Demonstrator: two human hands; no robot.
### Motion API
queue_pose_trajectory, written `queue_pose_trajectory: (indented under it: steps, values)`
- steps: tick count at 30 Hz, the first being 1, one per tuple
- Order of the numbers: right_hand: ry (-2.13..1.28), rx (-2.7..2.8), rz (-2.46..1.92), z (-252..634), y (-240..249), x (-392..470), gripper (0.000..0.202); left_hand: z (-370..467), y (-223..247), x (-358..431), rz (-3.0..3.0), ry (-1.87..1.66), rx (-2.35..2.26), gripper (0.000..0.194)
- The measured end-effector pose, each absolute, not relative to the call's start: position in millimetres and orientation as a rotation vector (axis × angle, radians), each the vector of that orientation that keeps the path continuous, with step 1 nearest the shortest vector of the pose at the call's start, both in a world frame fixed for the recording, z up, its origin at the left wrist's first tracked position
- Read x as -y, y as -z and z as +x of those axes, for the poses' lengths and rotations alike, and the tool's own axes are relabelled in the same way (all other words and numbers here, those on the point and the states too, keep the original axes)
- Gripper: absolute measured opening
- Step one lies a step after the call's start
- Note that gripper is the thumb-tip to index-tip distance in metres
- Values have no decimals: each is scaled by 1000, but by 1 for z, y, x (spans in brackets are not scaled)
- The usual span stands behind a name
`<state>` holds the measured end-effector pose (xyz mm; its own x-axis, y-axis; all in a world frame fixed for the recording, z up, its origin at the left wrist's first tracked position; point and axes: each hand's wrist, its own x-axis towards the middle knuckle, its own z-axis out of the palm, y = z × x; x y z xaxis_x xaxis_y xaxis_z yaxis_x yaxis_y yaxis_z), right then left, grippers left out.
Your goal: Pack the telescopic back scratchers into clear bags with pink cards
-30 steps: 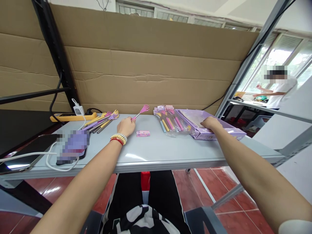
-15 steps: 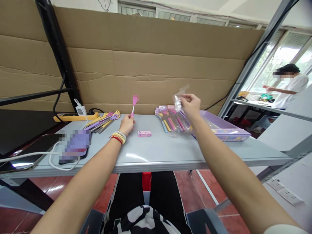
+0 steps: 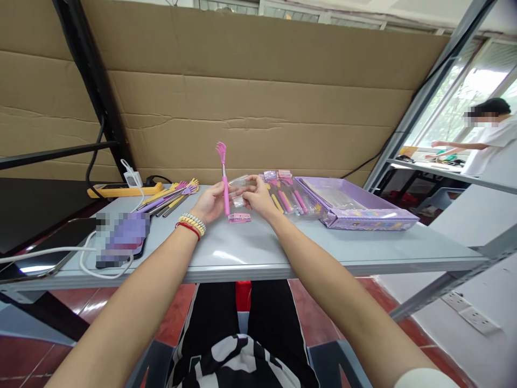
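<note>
Left hand (image 3: 211, 202) has its grip clamped on the handle of the pink scratcher (image 3: 225, 183). Scratcher is above the bench (image 3: 250, 253), between the two hands, long axis near upright: claw head points to 12 o'clock, leaning a touch toward 11, handle end to 6. Bare metal section shows between head and handle.

Right hand (image 3: 258, 195) at 3 o'clock of scratcher, just beside it; grip pinched on the clear bag (image 3: 239, 186). Bag lies between the hands, right next to the handle; whether it touches the left fingers, cannot tell.

Card stack (image 3: 239, 217), pink, on bench near the handle end, at its 4 o'clock, long axis roughly 9 to 3.

Going out from scratcher: bagged scratchers (image 3: 288, 196) at 3 o'clock, side by side, long axes about 11 to 5, upper ends at 11, partly hidden by right hand. Purple box (image 3: 371, 220) farther at 3, open top, clear plastic inside. Loose scratchers (image 3: 169, 199) between 8 and 9, piled, claw heads toward 2 o'clock. Pixelated phone (image 3: 125, 237) at 8, white cable beside it. Yellow bar (image 3: 125, 192) at 9, white charger (image 3: 132, 178) at its right end. Cardboard (image 3: 258, 97) at 12, behind bench. Co-worker (image 3: 490, 134) far off, between 2 and 3.
</note>
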<state>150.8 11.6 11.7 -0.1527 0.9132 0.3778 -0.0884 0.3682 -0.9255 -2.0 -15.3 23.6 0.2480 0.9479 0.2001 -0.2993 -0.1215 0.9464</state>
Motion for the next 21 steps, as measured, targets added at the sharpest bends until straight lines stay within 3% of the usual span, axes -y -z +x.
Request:
queue_pose_trajectory:
  steps: [7, 14, 19, 21]
  values:
    - [-992, 1590, -969, 160, -7, -11, 45, -1, -21, 14, 1275, -1266, -718, 21]
    - [-492, 1793, -1015, 160, -4, -12, 56, 3, -13, 4, 1199, -1356, -797, 18]
    - [-127, 1754, -918, 156, -9, -2, 15, 4, -11, 1, 1254, -1489, -831, 27]
    - [-50, 1816, -941, 153, -10, 2, 19, 5, -10, 1, 1280, -1493, -815, 29]
